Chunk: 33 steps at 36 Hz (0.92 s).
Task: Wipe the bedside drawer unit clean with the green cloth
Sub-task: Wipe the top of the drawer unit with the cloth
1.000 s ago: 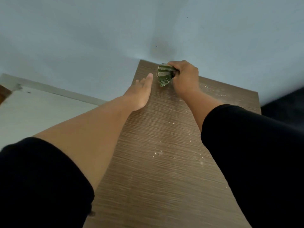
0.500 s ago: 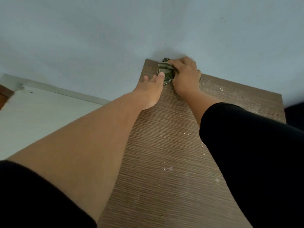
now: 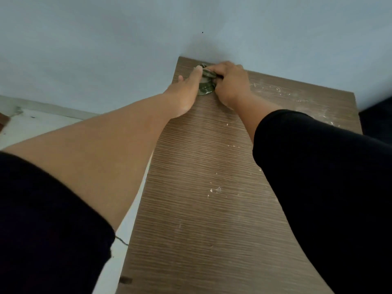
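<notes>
Count of items in view, head camera.

Hands: 2, the left hand (image 3: pixel 186 90) lying flat with fingers straight, the right hand (image 3: pixel 231 83) curled over the cloth. Green cloth (image 3: pixel 205 85): 1, bunched between the two hands. Drawer unit (image 3: pixel 212 209): 1, only its wood-grain top visible. Dark sleeves: 2, left sleeve (image 3: pixel 48 225) and right sleeve (image 3: pixel 331 183). Wall (image 3: pixel 106 39): 1, pale blue. White specks (image 3: pixel 214 189) on the top: many, scattered, too small to count exactly. Dark mark (image 3: pixel 126 280) at near edge: 1.

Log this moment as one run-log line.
right hand grips green cloth | left hand flat beside cloth | place: drawer unit top, back edge by wall | white specks remain
</notes>
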Each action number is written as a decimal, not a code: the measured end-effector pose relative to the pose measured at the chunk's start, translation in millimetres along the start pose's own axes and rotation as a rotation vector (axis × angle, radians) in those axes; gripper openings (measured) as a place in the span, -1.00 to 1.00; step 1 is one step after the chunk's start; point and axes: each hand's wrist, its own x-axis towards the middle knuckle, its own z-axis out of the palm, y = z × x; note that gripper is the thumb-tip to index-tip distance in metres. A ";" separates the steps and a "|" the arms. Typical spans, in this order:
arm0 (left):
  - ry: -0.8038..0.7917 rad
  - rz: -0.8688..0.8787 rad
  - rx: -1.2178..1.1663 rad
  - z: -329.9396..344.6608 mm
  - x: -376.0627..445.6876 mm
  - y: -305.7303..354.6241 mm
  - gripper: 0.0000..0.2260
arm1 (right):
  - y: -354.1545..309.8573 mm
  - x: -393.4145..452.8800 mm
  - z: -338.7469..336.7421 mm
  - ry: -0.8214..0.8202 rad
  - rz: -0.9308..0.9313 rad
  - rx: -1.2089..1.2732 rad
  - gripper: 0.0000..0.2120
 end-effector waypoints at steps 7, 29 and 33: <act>0.038 -0.038 -0.103 -0.8 -18.1 -19.9 -0.10 | -3.7 -39.6 10.3 -0.024 -0.024 0.078 -0.60; -0.009 -0.097 -0.109 51.4 -121.9 -86.4 -0.04 | -35.8 -222.1 27.5 -0.119 -0.037 0.137 -0.64; -0.005 -0.090 -0.118 67.2 -145.6 -93.9 -0.24 | -41.1 -257.0 29.3 -0.143 -0.052 0.129 -0.63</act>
